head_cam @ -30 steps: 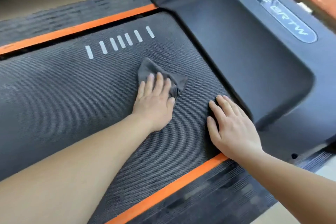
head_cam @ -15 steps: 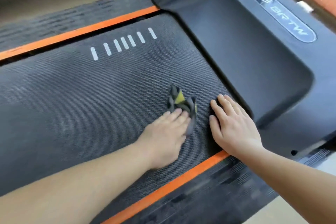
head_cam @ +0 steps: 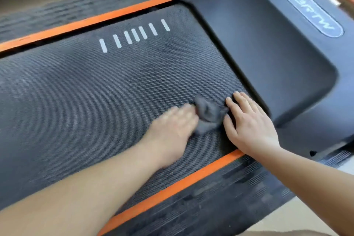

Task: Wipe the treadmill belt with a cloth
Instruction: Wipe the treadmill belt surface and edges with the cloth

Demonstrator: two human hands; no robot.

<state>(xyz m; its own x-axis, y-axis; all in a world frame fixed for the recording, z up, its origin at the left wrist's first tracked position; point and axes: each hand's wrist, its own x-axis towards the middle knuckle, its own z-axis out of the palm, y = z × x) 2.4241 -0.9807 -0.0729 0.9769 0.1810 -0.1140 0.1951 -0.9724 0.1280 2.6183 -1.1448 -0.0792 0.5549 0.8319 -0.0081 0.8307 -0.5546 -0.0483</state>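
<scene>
A dark textured treadmill belt (head_cam: 86,90) with several white dashes fills the head view. A crumpled grey cloth (head_cam: 207,116) lies on the belt near its motor-cover end. My left hand (head_cam: 172,130), blurred by motion, presses the cloth's left side with fairly straight fingers. My right hand (head_cam: 249,122) lies flat on the belt just right of the cloth, fingers spread, its fingers close to the cloth's edge.
The black motor cover (head_cam: 268,48) with an oval logo rises right of the belt. Orange strips (head_cam: 86,23) and ribbed black side rails (head_cam: 220,197) border the belt on both sides. Beige floor shows at the top left and bottom right.
My left hand has swept the cloth from the belt's middle toward the near right, up against my right hand. The cloth has bunched up. My right hand has stayed in place.
</scene>
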